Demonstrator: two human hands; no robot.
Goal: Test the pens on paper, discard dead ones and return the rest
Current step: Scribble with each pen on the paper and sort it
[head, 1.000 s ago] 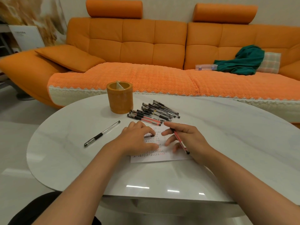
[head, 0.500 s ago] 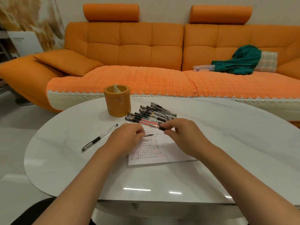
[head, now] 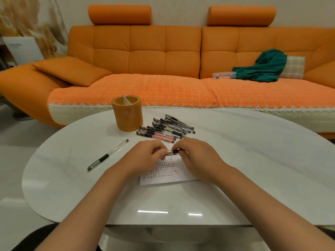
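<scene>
While both hands meet above the far edge of the paper (head: 164, 175), we see a single pen (head: 172, 152) held level between them: the left hand (head: 147, 154) is curled, its fingertips pinched on the clear end of the barrel, and the right hand (head: 196, 155) is likewise closed on the dark end. Whether the cap is going on or coming off we cannot tell, since the fingers hide the join. The paper lies flat on the white desk (head: 244, 160), just near of the hands, and carries several rows of small test marks, mostly dark with a few in red, which we read as evidence that a number of pens have been tried already. A pile of pens (head: 165, 129) lies just beyond the hands, beside and to the right of the orange pen holder (head: 127, 114); the pile includes dark-gripped pens and at least one with a red barrel. One further pen, the lone pen (head: 108, 155), lies well apart to the left of the paper, possibly set aside as dead, though nothing confirms this. The holder appears to hold no pens, showing only an inner divider, so we judge that the return step has not begun. We cannot say which pens in the pile are tested. Remaining work, by our estimate, is finishing the trials, discarding failures, and refilling the holder.
</scene>
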